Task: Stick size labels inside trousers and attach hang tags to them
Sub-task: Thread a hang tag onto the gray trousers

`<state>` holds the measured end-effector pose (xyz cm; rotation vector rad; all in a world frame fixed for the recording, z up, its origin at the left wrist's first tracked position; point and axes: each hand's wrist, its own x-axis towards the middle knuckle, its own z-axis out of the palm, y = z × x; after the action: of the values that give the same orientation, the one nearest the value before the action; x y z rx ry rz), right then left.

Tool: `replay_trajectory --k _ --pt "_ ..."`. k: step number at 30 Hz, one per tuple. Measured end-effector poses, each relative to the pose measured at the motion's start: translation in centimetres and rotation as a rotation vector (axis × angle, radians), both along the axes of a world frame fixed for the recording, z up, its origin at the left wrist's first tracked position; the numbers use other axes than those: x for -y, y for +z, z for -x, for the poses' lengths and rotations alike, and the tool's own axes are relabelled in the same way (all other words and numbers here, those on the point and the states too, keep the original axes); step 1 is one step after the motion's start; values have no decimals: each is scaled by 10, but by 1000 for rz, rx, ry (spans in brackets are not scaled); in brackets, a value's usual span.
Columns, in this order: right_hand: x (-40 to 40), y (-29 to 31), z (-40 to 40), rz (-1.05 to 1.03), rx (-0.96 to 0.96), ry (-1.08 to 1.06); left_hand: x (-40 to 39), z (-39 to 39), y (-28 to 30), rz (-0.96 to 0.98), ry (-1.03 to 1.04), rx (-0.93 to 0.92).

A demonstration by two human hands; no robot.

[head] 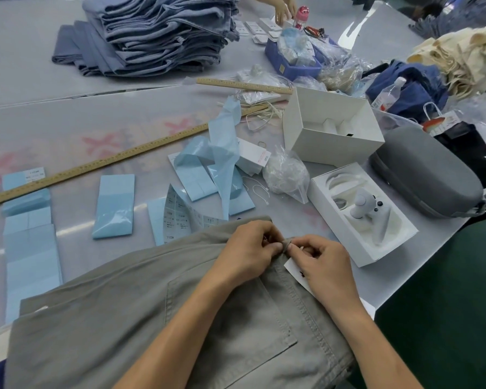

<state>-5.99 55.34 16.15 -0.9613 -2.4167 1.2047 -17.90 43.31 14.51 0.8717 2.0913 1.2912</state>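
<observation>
Trousers: grey pair [141, 318] lies flat before you on the table [68, 122].
Left hand [247, 248]: your fingers pinch the belt loop [286, 245].
Right hand [324, 262]: your fingertips pinch the same loop; the white tag [296, 272] lies beneath it.

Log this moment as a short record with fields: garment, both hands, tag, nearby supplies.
garment: grey trousers flat on the table, back pocket up
left hand: pinches the belt loop at the waistband
right hand: pinches at the same loop, from the other side
hang tag: white, partly under the right hand
label sheets: light blue, laid out beyond the trousers
ruler: wooden, lying across the table
</observation>
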Motion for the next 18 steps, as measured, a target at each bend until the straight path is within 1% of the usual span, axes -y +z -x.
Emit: replay_trajectory --k 3,6,9,13,15,18 --pt "-1 2 0 73 -29 15 0 2 -1 -12 -18 32" --pt "0 3 1 40 -24 48 0 4 0 -46 0 66" --pt "1 3 1 -4 -7 60 -1 6 -1 -46 -35 103" --pt "3 2 -1 12 -25 49 -4 10 -1 -77 -69 188" --pt "3 4 0 20 -21 51 -7 15 2 -37 -117 233" --pt "4 6 -2 26 -3 78 -11 30 10 59 -272 321"
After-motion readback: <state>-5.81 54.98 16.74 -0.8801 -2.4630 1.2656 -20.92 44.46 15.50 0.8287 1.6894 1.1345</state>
